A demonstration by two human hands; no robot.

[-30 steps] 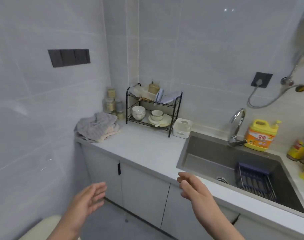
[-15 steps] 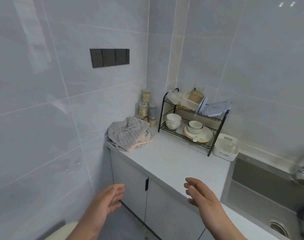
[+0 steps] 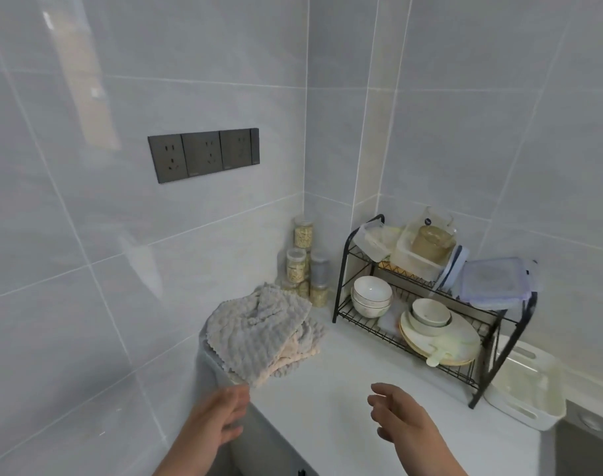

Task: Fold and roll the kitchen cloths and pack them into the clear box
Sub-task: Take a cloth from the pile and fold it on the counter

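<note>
The kitchen cloths (image 3: 258, 334) lie piled at the left edge of the desk (image 3: 327, 389). The left grip (image 3: 221, 420), its fingers loose, is just beside them. The right grip (image 3: 403, 417) is spread above the desk.

Pale grey glossy wall tiles (image 3: 155, 269) with thin white grout cover two walls meeting at a corner, where a narrow tiled column (image 3: 372, 132) juts out; soft light glares across the left wall; a dark grey strip of wall sockets (image 3: 203, 155) sits on that wall; below runs a white matte surface (image 3: 327, 389); clear plastic jars of pale dry goods (image 3: 296, 266) stand stacked in the corner; just beside them a black wire two-tier rack (image 3: 341, 269) carries white ceramic bowls (image 3: 372, 293) and cream plates (image 3: 458, 341) below, clear lidded containers (image 3: 492, 283) above; a white plastic basket (image 3: 526, 386) stands at its right end.
</note>
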